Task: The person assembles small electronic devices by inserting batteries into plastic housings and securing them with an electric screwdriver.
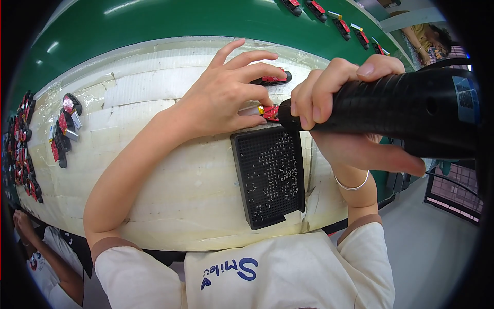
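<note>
My right hand (334,95) is wrapped round a thick black electric screwdriver (396,110), which lies across the right side of the view. The tool's ribbed front end meets a small red circuit-board unit (270,113); its tip is hidden. From the left, my left hand (218,95) holds that unit between thumb and index finger, the other fingers spread above. A silver battery-like block (250,110) with a yellow end sticks out between thumb and index finger. Just beyond, a second red-and-black unit (278,78) lies partly behind my fingers.
Near me lies a black perforated tray (240,177) with many tiny screws. Several red-and-black units (63,126) sit at the left, beside a larger pile (23,149). More units (341,27) line the green surface (154,20). Other people are at far right and lower left.
</note>
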The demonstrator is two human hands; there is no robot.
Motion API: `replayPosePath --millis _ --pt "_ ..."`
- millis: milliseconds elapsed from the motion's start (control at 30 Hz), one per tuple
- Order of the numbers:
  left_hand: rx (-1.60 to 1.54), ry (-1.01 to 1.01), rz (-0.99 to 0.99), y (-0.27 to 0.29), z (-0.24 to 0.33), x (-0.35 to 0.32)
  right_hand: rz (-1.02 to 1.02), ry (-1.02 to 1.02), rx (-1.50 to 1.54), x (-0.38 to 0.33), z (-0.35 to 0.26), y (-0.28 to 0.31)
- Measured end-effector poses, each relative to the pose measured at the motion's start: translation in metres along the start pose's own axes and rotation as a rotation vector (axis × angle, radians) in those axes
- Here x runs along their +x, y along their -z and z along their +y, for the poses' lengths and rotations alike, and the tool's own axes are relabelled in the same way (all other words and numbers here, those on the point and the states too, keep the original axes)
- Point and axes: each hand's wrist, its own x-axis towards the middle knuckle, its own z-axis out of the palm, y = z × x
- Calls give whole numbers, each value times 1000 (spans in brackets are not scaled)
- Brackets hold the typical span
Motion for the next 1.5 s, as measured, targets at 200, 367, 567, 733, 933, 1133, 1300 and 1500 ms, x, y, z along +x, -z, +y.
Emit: replayPosePath --millis 200,367,567,733,933,1133,1300,1500 --pt "43 8 10 -2 2 1 -12 -18 -20 2 0 -3" --pt "53 16 18 -2 5 2 8 -14 -27 2 2 -8" --pt "97 39 -25 11 12 3 34 -24 -50 0 -19 -8" --pt "90 141 -99 21 26 9 85 -145 -1 -16 -44 -17" --pt "7 221 -245 18 28 7 67 -183 -22 -18 -39 -17" --pt "17 229 -251 17 29 7 34 -158 -26 -19 -39 -15" --pt "-63 190 -184 13 27 4 7 -135 -27 -11 -41 -13" --pt "-98 206 -178 11 28 6 31 -14 -141 -2 -24 12"
